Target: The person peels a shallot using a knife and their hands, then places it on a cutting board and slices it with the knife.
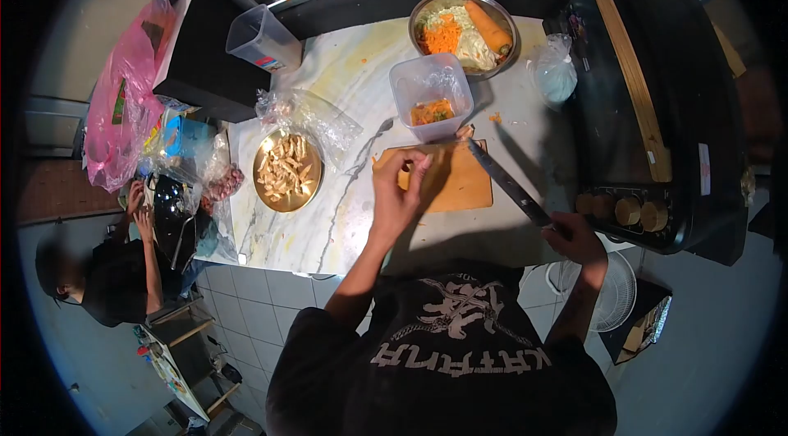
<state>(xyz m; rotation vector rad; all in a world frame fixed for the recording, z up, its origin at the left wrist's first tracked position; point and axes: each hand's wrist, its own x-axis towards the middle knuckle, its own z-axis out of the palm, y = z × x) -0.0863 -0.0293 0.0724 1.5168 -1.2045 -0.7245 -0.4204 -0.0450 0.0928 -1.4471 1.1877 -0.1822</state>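
My right hand (579,239) grips the dark handle of a knife (510,183). Its blade slants up and left over the right edge of a wooden cutting board (461,181). Over the board's left side is my left hand (398,187), thumb and fingertips curled together; whatever may be between them is too small to make out. Just beyond the board stands a clear plastic container (428,83) with orange and green shreds at its bottom. A small pale-orange piece (465,132) lies by the knife tip.
A steel bowl (510,19) holds a whole carrot, grated carrot and pale shreds. At left are a bowl of pale pieces (287,172), plastic bags (324,120) and a clear pitcher (264,38). A black oven (636,91) borders the right. Another person (111,272) works at far left.
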